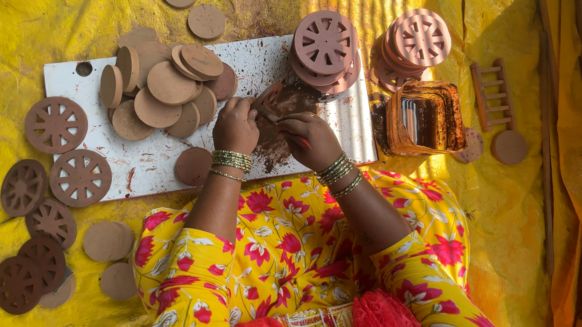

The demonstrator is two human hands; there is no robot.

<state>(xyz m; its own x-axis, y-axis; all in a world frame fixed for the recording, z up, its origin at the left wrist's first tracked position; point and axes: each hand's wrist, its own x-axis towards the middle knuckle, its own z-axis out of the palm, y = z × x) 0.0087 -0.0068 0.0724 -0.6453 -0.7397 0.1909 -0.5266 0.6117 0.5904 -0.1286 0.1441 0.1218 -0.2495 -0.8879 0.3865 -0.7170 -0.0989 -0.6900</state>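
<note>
My left hand (235, 125) presses down on a brown clay disc (276, 100) that lies on the white board (141, 167). My right hand (311, 141) grips a thin red-handled tool (301, 142) against the same disc. Clay crumbs are scattered on the board around the disc. Both wrists wear green and gold bangles. Much of the disc is hidden under my fingers.
A heap of plain clay discs (167, 90) sits at the board's left. Stacks of cut wheel-shaped discs (325, 43) (420, 41) stand behind. More wheels (56, 125) lie left on the yellow sheet. A muddy square tub (426, 117) and a small clay ladder (489, 94) are at right.
</note>
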